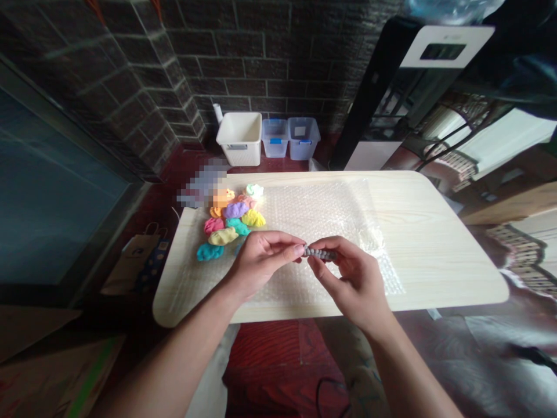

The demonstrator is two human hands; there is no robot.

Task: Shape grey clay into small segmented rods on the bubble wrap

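Observation:
A short grey braided strip (319, 253), which looks like modelling clay, is held level above the table between both hands. Thumb and fingertips of my left hand (265, 255) pinch its left end. At the right end, my right hand (357, 278) grips it, the thumb below and the fingers above, hiding part of that end. Several clay-like lumps lie to the left of the hands, among them a purple lump (235, 210), a yellow lump (253, 218), a teal lump (237, 227) and a blue lump (209, 252). Bubble wrap (308, 209) is spread beneath them.
The pale wooden table (452, 249) has rounded corners. Behind it stand a white bin (239, 139) and two clear plastic boxes, one being the right-hand box (303, 139). A tall black-and-white dispenser (378, 104) rises at back right. Paper bags (130, 264) stand left of the table.

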